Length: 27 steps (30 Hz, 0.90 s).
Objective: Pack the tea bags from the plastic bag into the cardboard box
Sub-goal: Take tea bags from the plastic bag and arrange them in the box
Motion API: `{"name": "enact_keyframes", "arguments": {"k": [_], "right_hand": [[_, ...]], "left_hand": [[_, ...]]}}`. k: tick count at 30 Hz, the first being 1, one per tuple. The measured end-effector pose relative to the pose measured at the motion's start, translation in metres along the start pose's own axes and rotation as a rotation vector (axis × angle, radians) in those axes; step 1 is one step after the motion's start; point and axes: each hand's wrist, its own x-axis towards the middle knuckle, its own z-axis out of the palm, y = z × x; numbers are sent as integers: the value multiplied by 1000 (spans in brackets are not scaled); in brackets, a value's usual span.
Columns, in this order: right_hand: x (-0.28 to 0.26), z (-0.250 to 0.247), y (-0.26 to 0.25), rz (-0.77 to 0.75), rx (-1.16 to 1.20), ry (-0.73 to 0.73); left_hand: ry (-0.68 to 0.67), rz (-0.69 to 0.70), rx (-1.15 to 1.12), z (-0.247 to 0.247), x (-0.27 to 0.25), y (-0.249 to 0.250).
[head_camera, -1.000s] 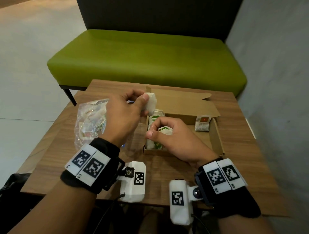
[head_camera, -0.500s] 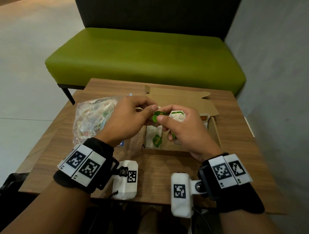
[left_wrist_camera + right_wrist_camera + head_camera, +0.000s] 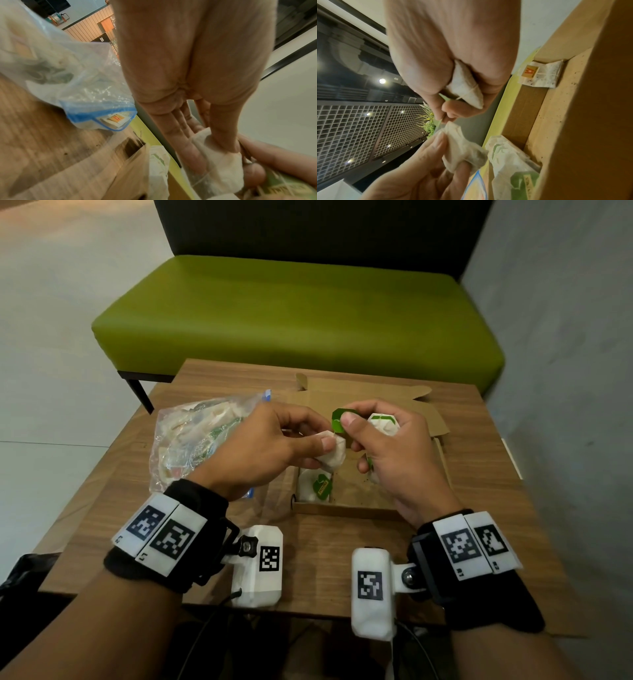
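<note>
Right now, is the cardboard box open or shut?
Open. The box has its lid folded back flat on the table, and tea bags lie exposed inside.

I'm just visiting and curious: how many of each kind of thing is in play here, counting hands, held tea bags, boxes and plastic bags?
Hands: 2, left hand and right hand
Tea bags held: 2, left-hand tea bag and right-hand tea bag
Cardboard box: 1
Plastic bag: 1
Total: 6
Tea bags inside the bag and box overlap too much to count.
</note>
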Motion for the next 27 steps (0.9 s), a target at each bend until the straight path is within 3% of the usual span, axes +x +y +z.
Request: {"name": "enact_keyframes", "arguments": {"k": [6, 10, 18, 23, 27], "right_hand": [[0, -2, 1, 49, 53, -11], [1, -3, 4, 135, 95, -11], [0, 2, 4, 241, 253, -136], [-2, 3, 3, 231, 246, -147], [-1, 3, 4, 200, 211, -100]], "left_hand": [[-41, 10, 29, -1, -1, 1], [-49, 19, -66, -3, -1, 2], [35, 52, -277, -1, 2, 0], [188, 75, -279, 6, 7, -4], [170, 76, -187, 7, 7, -1]]}}
